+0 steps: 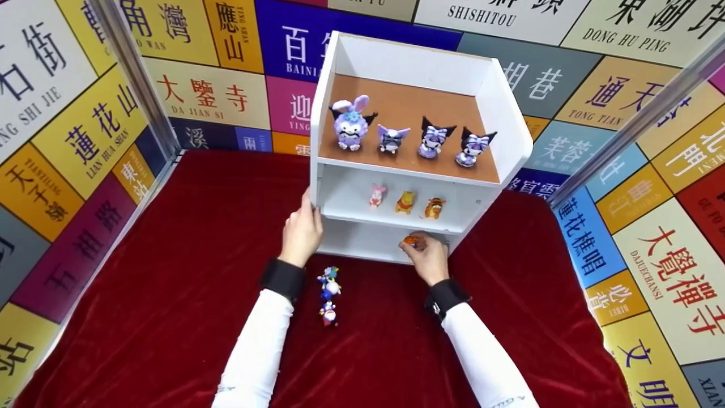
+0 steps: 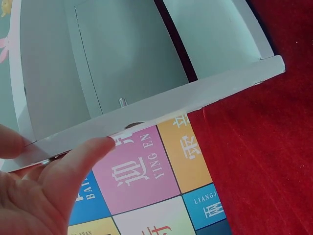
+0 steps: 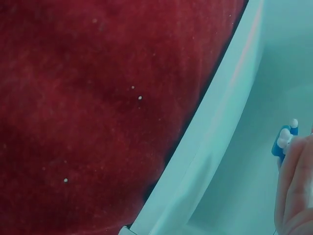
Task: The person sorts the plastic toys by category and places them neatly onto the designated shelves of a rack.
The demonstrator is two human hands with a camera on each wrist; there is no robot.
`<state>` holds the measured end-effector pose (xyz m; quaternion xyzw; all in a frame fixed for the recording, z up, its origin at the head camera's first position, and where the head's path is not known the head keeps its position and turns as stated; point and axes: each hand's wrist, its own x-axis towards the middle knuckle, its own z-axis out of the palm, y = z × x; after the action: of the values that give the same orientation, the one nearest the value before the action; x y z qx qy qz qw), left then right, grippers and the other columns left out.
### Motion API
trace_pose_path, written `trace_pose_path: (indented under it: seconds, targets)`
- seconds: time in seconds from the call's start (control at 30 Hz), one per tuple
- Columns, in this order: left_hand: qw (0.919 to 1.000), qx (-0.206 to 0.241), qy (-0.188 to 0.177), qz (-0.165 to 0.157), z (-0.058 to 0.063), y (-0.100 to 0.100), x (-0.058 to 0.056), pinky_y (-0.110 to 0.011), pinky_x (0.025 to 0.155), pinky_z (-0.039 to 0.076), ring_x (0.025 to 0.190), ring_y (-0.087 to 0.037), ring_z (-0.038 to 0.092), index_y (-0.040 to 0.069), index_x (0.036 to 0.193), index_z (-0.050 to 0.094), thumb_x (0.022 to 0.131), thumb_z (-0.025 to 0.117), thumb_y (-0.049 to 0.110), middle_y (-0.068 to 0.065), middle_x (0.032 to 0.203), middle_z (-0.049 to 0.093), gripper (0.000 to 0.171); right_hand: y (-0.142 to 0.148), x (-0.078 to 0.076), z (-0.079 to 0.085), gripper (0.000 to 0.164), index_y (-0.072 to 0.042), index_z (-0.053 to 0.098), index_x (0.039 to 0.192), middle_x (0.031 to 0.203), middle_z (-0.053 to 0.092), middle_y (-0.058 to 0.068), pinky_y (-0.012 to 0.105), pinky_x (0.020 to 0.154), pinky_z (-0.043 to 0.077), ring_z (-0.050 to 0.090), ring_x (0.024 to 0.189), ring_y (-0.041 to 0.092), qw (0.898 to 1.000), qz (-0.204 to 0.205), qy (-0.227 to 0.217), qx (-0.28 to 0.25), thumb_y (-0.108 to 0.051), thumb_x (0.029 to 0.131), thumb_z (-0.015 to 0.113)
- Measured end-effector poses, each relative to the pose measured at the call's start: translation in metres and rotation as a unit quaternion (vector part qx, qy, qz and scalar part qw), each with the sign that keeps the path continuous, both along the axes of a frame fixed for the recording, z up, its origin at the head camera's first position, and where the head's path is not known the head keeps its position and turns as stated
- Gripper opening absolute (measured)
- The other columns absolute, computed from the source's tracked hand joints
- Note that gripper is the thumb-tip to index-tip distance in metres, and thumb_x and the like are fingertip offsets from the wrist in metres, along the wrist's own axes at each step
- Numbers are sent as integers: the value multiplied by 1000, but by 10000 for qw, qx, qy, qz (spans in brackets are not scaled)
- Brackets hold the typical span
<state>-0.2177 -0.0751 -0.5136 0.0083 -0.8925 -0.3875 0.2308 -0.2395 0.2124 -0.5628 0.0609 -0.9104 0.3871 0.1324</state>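
Observation:
My left hand (image 1: 302,229) holds the left side panel of a white toy shelf (image 1: 324,113). In the left wrist view, the thumb and a finger lie on opposite faces of that panel (image 2: 161,105). At the right end of the bottom compartment, my right hand (image 1: 429,256) pinches a small figurine (image 1: 412,241). It looks orange from above, while the right wrist view shows a blue and white part (image 3: 284,139); the fingers cover the rest. Several small blue and white figurines (image 1: 329,286) lie in a line on the red cloth, between the forearms.
Purple plush-like figurines, among them a bunny (image 1: 350,127), stand on the brown top board (image 1: 396,96). The middle shelf bears a piglet (image 1: 377,195), a yellow bear (image 1: 405,202) and a tiger (image 1: 435,208). Red velvet cloth (image 1: 198,255) spreads beneath; printed wall panels (image 1: 209,90) surround it.

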Motion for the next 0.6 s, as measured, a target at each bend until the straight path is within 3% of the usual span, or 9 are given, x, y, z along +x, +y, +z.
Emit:
trace_pose_path:
  seconds: [0.2, 0.37, 0.6]
  targets:
    - [9999, -6, -118, -24, 1, -1, 0, -57, 70, 57, 89, -46, 72, 2, 147, 43, 102, 54, 11, -27, 112, 72, 48, 2, -3, 0, 26, -5, 77, 105, 87, 78, 12, 39, 71, 57, 75, 79, 26, 9999, 51, -39, 98, -18, 82, 80]
    - [9999, -15, -34, -145, 1, -2, -1, -56, 72, 57, 89, -46, 72, 1, 148, 42, 102, 53, 9, -28, 110, 72, 48, 5, -1, 2, 29, -4, 75, 109, 91, 78, 14, 38, 76, 56, 74, 85, 27, 9987, 227, -393, 218, -8, 80, 74]
    - [9997, 35, 59, -223, 1, -2, 1, -57, 69, 57, 84, -48, 72, 2, 149, 41, 101, 52, 6, -30, 102, 72, 49, 9, 0, -1, 28, -4, 73, 111, 92, 77, 13, 37, 77, 53, 71, 86, 28, 9965, 263, -673, 428, -10, 84, 78]
